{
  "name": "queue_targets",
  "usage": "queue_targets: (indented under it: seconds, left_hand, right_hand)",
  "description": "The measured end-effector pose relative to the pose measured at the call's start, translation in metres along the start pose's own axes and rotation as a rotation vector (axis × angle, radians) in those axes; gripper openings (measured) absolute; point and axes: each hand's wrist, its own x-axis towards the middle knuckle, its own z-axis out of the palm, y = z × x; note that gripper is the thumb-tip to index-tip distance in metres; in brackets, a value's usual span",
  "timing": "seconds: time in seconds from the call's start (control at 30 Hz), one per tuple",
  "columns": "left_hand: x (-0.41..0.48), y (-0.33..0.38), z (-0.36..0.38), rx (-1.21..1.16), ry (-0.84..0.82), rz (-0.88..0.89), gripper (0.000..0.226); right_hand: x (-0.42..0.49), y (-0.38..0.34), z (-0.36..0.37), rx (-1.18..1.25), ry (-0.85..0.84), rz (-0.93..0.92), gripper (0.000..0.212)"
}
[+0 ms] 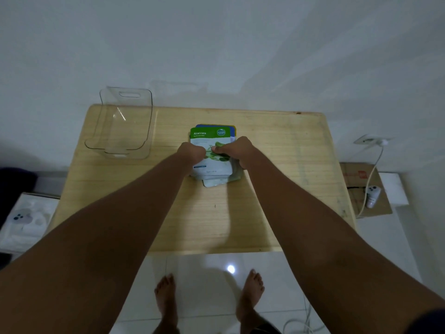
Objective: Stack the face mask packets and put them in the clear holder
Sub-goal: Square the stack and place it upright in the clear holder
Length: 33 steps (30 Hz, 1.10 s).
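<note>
A pile of face mask packets (209, 137) lies in the middle of the wooden table (265, 189); the top one is green and white and reads "AloeVera", with blue and other packets sticking out beneath it. My left hand (191, 153) grips the pile's left edge and my right hand (237, 150) grips its right edge, fingers curled over the packets. The clear holder (120, 124), a transparent plastic box with a handle slot, stands at the table's far left corner and holds nothing.
A white wall runs behind the table. A cardboard box (366, 189) with a white controller and a cable sits on the floor to the right. A white box (26, 218) lies on the left. My bare feet stand on the tiled floor.
</note>
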Motion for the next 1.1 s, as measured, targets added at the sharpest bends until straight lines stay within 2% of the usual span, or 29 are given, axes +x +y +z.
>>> queue_targets:
  seconds: [0.1, 0.17, 0.23, 0.3, 0.33, 0.47, 0.63, 0.7, 0.8, 0.93, 1.0, 1.1]
  left_hand:
    - [0.010, -0.006, -0.003, -0.104, -0.034, -0.039, 0.031]
    - [0.009, -0.007, -0.003, -0.139, -0.047, -0.012, 0.044]
    - [0.005, -0.006, -0.003, -0.120, -0.022, 0.049, 0.049]
    - [0.005, -0.008, -0.005, -0.090, 0.003, 0.104, 0.049]
    - [0.005, -0.010, -0.006, -0.091, 0.001, 0.116, 0.049]
    - [0.008, -0.019, -0.013, -0.120, -0.025, 0.157, 0.047]
    - [0.005, -0.020, -0.021, -0.263, -0.093, 0.182, 0.040]
    - [0.003, -0.020, -0.022, -0.300, -0.126, 0.205, 0.038]
    - [-0.004, -0.019, -0.025, -0.341, -0.147, 0.212, 0.035]
    - [-0.009, -0.014, -0.032, -0.330, -0.222, 0.238, 0.034]
    - [-0.006, -0.008, -0.035, -0.275, -0.270, 0.268, 0.045]
    - [0.032, -0.012, -0.040, -0.251, -0.327, 0.283, 0.078]
  right_hand:
    - [-0.005, 0.000, -0.003, 0.053, -0.053, 0.011, 0.025]
    - [-0.006, 0.002, -0.006, 0.065, -0.068, 0.023, 0.025]
    - [-0.005, 0.006, -0.005, 0.056, -0.061, 0.028, 0.035]
    - [-0.002, 0.011, -0.003, 0.050, -0.059, 0.018, 0.059]
    - [-0.003, 0.013, -0.003, 0.053, -0.069, 0.009, 0.063]
    - [-0.010, 0.014, -0.002, 0.096, -0.083, -0.086, 0.047]
    - [-0.017, 0.008, 0.000, 0.201, -0.084, -0.138, 0.073]
    - [-0.021, 0.006, -0.001, 0.278, -0.084, -0.118, 0.066]
    - [-0.023, 0.001, 0.002, 0.266, -0.064, -0.094, 0.061]
    - [-0.029, -0.007, 0.015, 0.287, -0.083, -0.186, 0.048]
    - [-0.033, -0.013, 0.023, 0.313, -0.066, -0.207, 0.048]
    - [-0.038, -0.027, 0.035, 0.334, -0.051, -0.239, 0.037]
